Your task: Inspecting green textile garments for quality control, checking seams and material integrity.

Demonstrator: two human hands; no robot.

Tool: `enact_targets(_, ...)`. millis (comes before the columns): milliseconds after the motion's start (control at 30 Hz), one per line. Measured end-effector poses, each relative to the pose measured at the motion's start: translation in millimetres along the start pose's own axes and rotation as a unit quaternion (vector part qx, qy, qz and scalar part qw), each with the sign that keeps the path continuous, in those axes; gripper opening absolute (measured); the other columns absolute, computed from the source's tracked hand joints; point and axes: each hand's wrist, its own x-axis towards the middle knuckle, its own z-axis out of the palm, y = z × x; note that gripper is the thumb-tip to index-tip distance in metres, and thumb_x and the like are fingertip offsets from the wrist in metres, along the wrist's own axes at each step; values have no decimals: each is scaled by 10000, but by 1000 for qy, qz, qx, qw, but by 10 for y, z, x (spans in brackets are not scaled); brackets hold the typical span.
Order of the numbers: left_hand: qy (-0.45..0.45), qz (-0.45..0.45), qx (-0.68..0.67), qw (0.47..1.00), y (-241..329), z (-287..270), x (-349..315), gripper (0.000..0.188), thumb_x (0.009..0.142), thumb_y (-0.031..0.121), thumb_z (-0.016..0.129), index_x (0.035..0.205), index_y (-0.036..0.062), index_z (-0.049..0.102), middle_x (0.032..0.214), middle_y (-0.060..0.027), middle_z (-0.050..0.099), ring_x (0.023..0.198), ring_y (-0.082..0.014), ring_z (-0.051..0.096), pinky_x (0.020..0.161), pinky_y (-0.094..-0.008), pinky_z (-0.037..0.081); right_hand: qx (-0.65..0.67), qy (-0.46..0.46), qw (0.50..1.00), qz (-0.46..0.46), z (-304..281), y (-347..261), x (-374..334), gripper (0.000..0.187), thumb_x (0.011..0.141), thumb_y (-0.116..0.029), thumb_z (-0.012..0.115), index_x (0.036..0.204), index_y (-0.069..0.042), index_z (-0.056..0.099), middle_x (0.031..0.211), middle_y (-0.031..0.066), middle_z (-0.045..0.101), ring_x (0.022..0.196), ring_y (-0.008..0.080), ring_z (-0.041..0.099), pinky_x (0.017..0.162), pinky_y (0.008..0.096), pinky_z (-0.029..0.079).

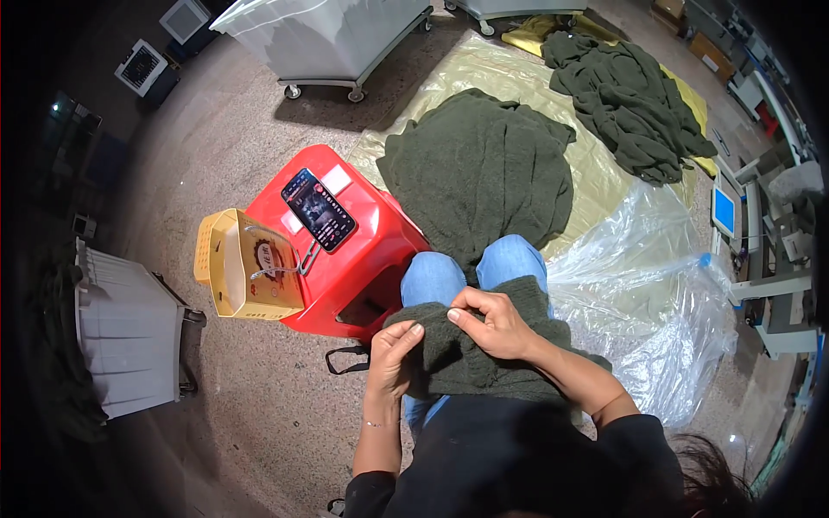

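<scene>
A dark green knitted garment [484, 372] lies across my lap, over my jeans. My left hand [393, 354] pinches its upper edge between thumb and fingers. Close beside it, my right hand [494, 324] grips the same edge, thumb pressed against the fingers. The stretch of knit between the two hands is held up and bunched. Just past my knees, a large heap of the same green knitwear [484, 164] rests on a yellowish plastic sheet [466, 69].
At my left stands a red plastic stool [363, 224] bearing a phone [318, 210] and a pair of scissors [309, 256]. A yellow box [250, 268] adjoins it. Clear plastic [639, 302] spreads at right; another green pile [626, 99] lies beyond. Wheeled grey bins [319, 43] stand ahead.
</scene>
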Motion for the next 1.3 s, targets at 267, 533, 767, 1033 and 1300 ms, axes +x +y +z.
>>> enact_targets(267, 3, 6, 24, 1000, -57, 37, 21, 102, 845, -14, 655, 945, -34, 649, 874, -62, 679, 750, -93, 625, 710, -220, 506, -25, -69, 995, -69, -8, -46, 66, 153, 870, -150, 610, 868, 1, 589, 747, 118, 605, 671, 244, 604, 603, 342, 450)
enact_targets(533, 62, 63, 10, 996, -243, 58, 74, 113, 807, -33, 637, 918, -15, 632, 857, -50, 663, 719, -89, 612, 675, -225, 499, -38, -13, 998, -45, 67, -14, 20, 99, 841, -57, 637, 873, 25, 590, 782, 110, 579, 677, 224, 562, 607, 326, 437)
enact_targets(767, 153, 220, 141, 953, -301, 267, 93, 196, 818, -52, 581, 992, -37, 669, 923, -57, 672, 817, -93, 611, 766, -223, 481, -96, -49, 989, -98, 129, -58, -47, 142, 820, -59, 663, 899, 28, 584, 822, 130, 577, 678, 269, 584, 595, 364, 453)
enact_targets(1033, 55, 66, 7, 996, 99, -114, 69, 131, 804, -6, 564, 926, -34, 604, 863, -89, 656, 772, -159, 636, 746, -263, 522, -110, -87, 990, 4, -630, 28, -187, 247, 781, -146, 726, 954, 3, 631, 945, 115, 625, 883, 272, 626, 765, 350, 489)
enact_targets(1300, -4, 9, -106, 994, 63, 104, -39, 137, 916, 114, 587, 935, -15, 628, 945, -99, 673, 852, -165, 643, 806, -294, 514, -172, 55, 983, -36, -698, -232, -344, 191, 741, -83, 736, 910, -15, 677, 763, 107, 633, 737, 266, 635, 675, 335, 499)
